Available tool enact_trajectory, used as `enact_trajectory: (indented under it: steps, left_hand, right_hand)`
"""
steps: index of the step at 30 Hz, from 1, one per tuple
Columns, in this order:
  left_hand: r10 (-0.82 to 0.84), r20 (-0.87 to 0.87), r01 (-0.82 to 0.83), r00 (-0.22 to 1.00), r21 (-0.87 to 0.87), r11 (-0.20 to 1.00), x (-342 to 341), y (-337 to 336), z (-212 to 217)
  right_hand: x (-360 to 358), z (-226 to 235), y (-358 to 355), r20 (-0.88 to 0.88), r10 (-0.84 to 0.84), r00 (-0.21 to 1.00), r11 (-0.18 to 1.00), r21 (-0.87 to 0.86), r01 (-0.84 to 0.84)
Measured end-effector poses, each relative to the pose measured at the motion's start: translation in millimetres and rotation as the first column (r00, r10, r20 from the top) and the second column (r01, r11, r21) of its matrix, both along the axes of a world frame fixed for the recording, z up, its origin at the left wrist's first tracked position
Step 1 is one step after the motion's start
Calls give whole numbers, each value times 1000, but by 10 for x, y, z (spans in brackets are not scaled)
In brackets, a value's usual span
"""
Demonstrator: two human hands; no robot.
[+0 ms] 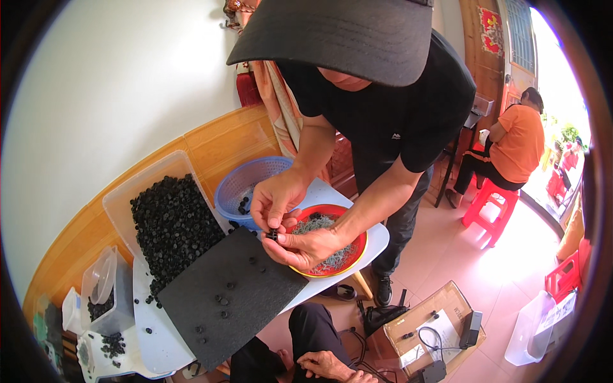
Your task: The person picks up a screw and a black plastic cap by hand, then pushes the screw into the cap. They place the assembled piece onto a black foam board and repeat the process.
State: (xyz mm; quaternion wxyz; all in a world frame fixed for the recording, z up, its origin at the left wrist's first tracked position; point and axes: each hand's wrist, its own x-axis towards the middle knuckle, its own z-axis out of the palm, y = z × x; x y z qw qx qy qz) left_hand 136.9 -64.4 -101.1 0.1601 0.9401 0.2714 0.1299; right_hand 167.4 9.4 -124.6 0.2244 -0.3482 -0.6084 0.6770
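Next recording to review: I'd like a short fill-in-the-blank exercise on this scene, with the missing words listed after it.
1. The standing co-worker's hands hold a small ____-coloured part.
2. The red bowl has a thin ____ rim.
3. The stool under the co-worker in the orange shirt is ____.
4. The camera wearer's own hands show near the picture's ____ (upper or lower) edge.

Missing words: black; yellow; red; lower.

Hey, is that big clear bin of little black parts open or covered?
Open: no lid shows over the clear bin, and the black parts heaped inside lie exposed.
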Motion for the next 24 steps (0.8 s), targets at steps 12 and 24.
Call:
enact_trajectory:
  steps: [12, 24]
  left_hand:
    - [3, 4, -3, 1000, -5, 1000, 7, 14, 12]
    - [20, 46, -19, 999, -33, 999, 9, -14, -69]
  right_hand:
    - [-13, -291, 96, 127, 128, 984, 992, -13, -127]
    - [-23, -39, -17, 15, -21, 1000, 1000, -11, 21]
